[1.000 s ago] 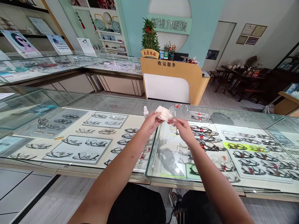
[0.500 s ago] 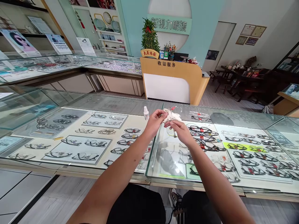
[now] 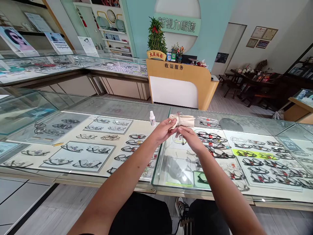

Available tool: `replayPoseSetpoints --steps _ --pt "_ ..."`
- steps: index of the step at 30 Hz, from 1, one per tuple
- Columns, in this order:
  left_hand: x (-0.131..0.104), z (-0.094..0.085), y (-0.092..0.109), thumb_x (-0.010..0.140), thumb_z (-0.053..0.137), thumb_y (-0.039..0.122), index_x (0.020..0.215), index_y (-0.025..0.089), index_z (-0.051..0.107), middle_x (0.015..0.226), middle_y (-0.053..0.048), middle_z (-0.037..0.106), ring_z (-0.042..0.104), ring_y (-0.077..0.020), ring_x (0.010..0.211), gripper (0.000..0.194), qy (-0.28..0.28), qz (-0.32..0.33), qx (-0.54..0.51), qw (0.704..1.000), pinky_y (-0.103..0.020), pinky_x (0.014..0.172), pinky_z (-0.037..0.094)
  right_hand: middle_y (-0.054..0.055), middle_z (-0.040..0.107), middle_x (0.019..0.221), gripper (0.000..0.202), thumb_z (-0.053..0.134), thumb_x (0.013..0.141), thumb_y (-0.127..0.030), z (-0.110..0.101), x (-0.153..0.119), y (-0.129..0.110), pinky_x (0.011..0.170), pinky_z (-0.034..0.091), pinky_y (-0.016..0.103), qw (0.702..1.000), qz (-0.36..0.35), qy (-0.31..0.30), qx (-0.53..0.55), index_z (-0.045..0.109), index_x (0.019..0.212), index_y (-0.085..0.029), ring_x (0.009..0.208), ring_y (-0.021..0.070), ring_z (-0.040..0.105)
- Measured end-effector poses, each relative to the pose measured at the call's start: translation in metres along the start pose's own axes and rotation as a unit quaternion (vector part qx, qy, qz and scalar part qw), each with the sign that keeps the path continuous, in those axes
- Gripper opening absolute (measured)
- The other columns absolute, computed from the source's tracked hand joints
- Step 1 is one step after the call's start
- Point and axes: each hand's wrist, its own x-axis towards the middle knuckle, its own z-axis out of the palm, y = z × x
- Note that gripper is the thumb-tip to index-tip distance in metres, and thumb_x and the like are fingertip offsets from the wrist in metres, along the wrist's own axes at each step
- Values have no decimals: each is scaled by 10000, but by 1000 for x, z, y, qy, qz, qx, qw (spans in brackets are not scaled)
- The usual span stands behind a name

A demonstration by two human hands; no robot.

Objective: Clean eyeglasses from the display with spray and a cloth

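In the eyewear shop, over the glass display counter [image 3: 132, 109], the step looks like wiping glasses [image 3: 178, 120] with a pale cloth [image 3: 187, 121], which calls for steady frame support. The left hand [image 3: 164, 131] pinches the cloth; the right hand [image 3: 190, 137], fingers curled, apparently pinches the frame's lower edge.

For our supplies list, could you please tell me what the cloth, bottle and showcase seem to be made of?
Cloth: likely soft fabric, matte cream, given its folds. Bottle: probably plastic, smooth, judging by its opaque white body, though unconfirmed. Showcase: apparently glossy clear glass on top, given its reflections and greenish edges.
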Motion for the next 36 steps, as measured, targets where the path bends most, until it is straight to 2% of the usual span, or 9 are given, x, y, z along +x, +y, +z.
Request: replayPoseSetpoints --steps 3,8,12,16,19,22,27,32,36 --pt "0 1 1 735 965 441 952 173 613 669 78 518 460 -49 532 492 -3 -8 9 1000 -211 581 472 33 669 870 417 645 962 -616 0 0 5 738 437 303 999 18 -2 28 806 1038 -239 816 182 536" --pt "-1 2 1 764 939 474 1064 185 642 658 79 514 452 -61 535 512 8 22 52 998 -207 551 434 39 672 860 464 637 957 -654 2 -1 0 767 446 313 1000 -8 7 -12 809 1011 -226 827 190 530" --pt "-1 0 1 828 864 557 964 180 680 571 77 439 401 -74 536 441 -24 32 96 995 -224 561 392 49 720 957 462 607 981 -646 2 -3 -7 812 458 323 999 -19 -4 -37 811 1016 -233 876 199 560" --pt "-3 -1 6 807 882 552 841 174 654 591 45 493 443 -89 549 442 -35 16 90 995 -261 583 420 50 738 976 462 609 977 -651 2 -3 -8 820 478 331 999 -20 -5 -41 817 1004 -240 882 201 583" --pt "-6 1 11 756 936 494 845 174 639 619 45 514 445 -80 526 446 -44 -4 70 997 -254 537 392 61 741 976 485 621 955 -673 2 -2 -6 816 494 338 1000 -9 -16 -25 818 1015 -234 884 209 595" --pt "-8 5 12 717 967 468 872 174 632 619 59 509 424 -62 496 472 -40 11 63 997 -225 481 331 68 739 966 508 639 932 -689 3 -2 -5 808 508 343 1000 0 -21 -11 818 1038 -225 881 214 594" --pt "-8 10 5 797 881 582 838 196 584 517 87 446 380 -67 430 489 -25 68 86 994 -239 468 379 42 704 895 464 616 975 -647 5 -5 -8 827 510 337 998 -20 -13 -59 829 1059 -243 846 199 569" --pt "-9 13 10 857 754 713 801 196 589 446 78 430 348 -76 376 545 -18 92 106 990 -246 441 347 41 737 1064 422 567 1027 -588 10 -9 -15 841 499 326 996 -40 -27 -69 825 1110 -264 881 190 573" --pt "-10 12 18 805 816 695 875 176 640 542 47 514 454 -97 453 553 -18 81 82 993 -257 486 360 54 772 1065 432 563 1026 -586 9 -10 -20 883 499 344 998 -36 -12 -51 826 1089 -249 870 198 577"
